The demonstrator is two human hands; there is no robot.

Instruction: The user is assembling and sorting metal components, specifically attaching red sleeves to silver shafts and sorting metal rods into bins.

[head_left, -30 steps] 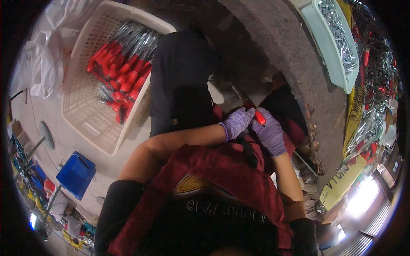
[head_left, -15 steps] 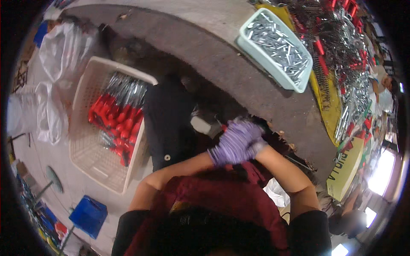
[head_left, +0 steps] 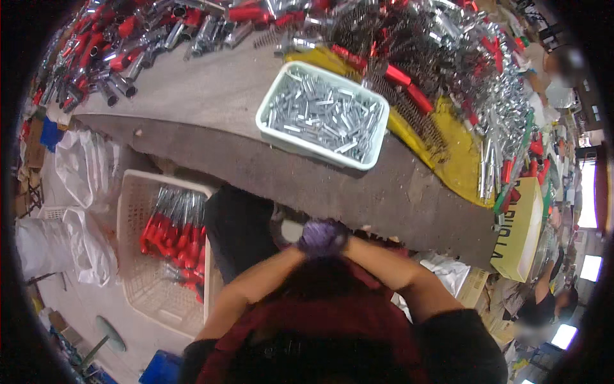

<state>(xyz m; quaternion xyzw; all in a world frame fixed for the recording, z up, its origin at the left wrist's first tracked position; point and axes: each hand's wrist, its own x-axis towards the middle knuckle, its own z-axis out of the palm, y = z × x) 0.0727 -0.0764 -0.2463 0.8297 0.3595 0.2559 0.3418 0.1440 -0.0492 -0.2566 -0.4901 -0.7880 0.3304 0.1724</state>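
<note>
My left hand [head_left: 311,237] and my right hand [head_left: 335,237], in purple striped gloves, are pressed together just below the near edge of the workbench [head_left: 220,153]. Both look balled up, the left against the right. Whatever lies between them is hidden by the gloves and blur. Beyond the hands, on the bench, stands a pale green plastic tray [head_left: 323,148] full of short shiny metal pieces [head_left: 329,115]. A white crate [head_left: 163,313] on the left holds several red-handled tools [head_left: 182,240] with bright metal shafts.
Red and chrome tubes [head_left: 121,57] lie heaped at the far left of the bench. Dark coil springs [head_left: 416,121] lie on yellow cloth [head_left: 457,160]. A yellow carton [head_left: 519,230] stands at the right; white sacks [head_left: 89,246] are at the left. Another person [head_left: 543,307] is at the far right.
My view has swung up, bringing more of the bench and the tube heap into sight. My hands remain together and now show lower and nearer my body.
</note>
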